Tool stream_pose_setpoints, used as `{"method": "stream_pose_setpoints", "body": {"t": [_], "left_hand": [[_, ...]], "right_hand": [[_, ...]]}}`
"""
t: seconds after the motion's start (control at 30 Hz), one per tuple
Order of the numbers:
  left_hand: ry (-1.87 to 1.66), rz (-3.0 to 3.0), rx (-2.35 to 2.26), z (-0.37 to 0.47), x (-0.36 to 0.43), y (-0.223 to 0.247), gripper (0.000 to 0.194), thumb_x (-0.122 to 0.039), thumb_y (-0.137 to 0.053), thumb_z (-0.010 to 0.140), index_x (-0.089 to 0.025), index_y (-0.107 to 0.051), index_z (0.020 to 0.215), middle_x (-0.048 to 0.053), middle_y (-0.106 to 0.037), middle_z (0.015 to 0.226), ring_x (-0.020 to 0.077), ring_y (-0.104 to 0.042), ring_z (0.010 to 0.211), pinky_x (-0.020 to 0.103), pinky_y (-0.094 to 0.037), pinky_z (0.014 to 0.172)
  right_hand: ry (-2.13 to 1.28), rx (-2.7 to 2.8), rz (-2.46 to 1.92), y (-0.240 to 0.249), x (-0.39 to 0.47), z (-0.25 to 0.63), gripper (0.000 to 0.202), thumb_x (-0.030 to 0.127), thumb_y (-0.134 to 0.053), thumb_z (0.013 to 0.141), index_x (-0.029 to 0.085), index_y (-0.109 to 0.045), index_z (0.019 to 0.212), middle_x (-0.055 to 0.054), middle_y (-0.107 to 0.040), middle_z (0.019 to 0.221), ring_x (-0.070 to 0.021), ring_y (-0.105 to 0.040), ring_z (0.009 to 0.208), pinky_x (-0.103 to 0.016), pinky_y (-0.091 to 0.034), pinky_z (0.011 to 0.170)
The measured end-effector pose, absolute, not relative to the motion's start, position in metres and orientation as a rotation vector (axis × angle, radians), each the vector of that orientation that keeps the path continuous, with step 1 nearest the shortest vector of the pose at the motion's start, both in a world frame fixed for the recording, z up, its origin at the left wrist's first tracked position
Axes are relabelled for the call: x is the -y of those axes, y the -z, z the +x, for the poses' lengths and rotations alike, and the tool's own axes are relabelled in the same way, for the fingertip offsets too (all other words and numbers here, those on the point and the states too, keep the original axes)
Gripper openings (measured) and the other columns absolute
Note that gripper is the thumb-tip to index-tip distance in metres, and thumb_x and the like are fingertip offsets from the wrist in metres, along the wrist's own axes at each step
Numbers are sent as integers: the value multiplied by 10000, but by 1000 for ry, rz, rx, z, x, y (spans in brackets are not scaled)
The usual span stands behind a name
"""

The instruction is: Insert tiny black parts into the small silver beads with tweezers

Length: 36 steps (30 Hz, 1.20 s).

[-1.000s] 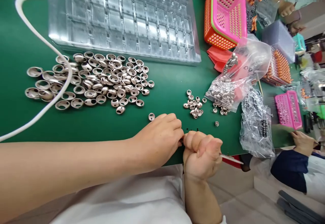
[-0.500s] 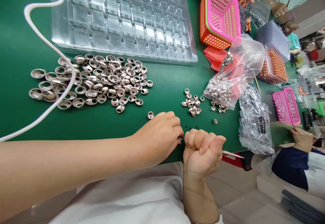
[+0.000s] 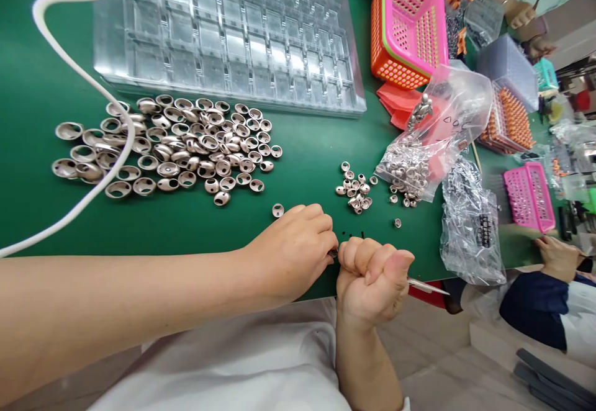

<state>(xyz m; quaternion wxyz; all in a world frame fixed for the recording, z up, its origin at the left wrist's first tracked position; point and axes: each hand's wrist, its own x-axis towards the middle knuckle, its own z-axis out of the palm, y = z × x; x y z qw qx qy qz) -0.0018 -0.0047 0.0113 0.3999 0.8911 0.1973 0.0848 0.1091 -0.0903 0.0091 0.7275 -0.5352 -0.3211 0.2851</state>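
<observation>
My left hand [image 3: 295,252] is closed in a pinch at the table's near edge. A small dark metal part [image 3: 332,252] shows between its fingertips, mostly hidden. Right against it, my right hand [image 3: 372,274] is a fist around a slim pointed metal tool [image 3: 428,286]. One tapered end of the tool sticks out past the thumb side; its other end is hidden in the fist. A few tiny black pieces [image 3: 352,234] lie just beyond the fingertips. One metal ring-shaped piece [image 3: 278,210] lies near my left knuckles, and a small cluster of metal rings [image 3: 357,194] lies further out.
A big pile of metal rings [image 3: 209,144] lies left, crossed by a white cable [image 3: 84,209]. Behind stands a clear compartment tray [image 3: 233,45]. To the right are stacked baskets [image 3: 410,20], a plastic bag of small parts [image 3: 410,162] and bubble wrap [image 3: 470,225]. Co-workers' hands [image 3: 556,256] show far right.
The view has shifted very slightly. Both hands keep almost the same place and grip; the tool's protruding end has turned slightly.
</observation>
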Motion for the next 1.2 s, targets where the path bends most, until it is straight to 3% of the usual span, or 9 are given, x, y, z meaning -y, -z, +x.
{"method": "stream_pose_setpoints", "body": {"t": [0.73,1.2], "left_hand": [[-235,2232,-499,-1,5,-12,193,-119,-584,954,-151,-683,792,52,-625,826,219,-489,823,359,-360,716],[-248,2234,-495,-3,6,-8,127,-159,-619,949,-148,-746,960,62,-658,905,240,-539,889,392,-427,776]], "right_hand": [[-718,805,-1215,-13,90,108,518,402,-328,1053,198,-276,580,58,-202,515,-84,-226,431,-267,-236,448],[-654,689,-1046,-12,93,117,552,417,-286,1074,190,-239,573,71,-159,510,-79,-175,427,-230,-211,441]]}}
